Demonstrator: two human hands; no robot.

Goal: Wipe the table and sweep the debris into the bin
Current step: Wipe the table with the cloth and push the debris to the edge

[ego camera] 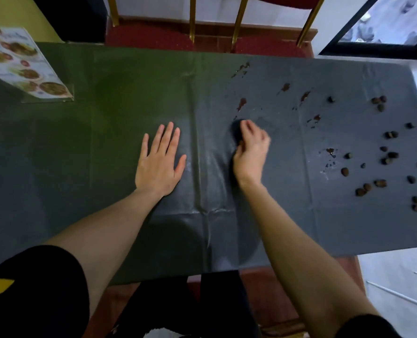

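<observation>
across the whole middle of the frame lies the table (105, 147) under a dark wrinkled cover. at upper left stands a menu card (24, 62). left of centre the left hand (159, 159) lies flat, fingers spread, holding nothing. just right of centre the right hand (250, 152) is curled on a dark cloth (237, 132). brown smears (241, 103) sit above it; small dark debris (388, 157) dots the right side.

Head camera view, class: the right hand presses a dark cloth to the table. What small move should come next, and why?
Probably push the dark cloth under the right hand forward onto the brown smear just beyond it. That smear lies closest, and more stains and scattered debris wait further right. The left hand lies flat, steadying the table cover.
</observation>
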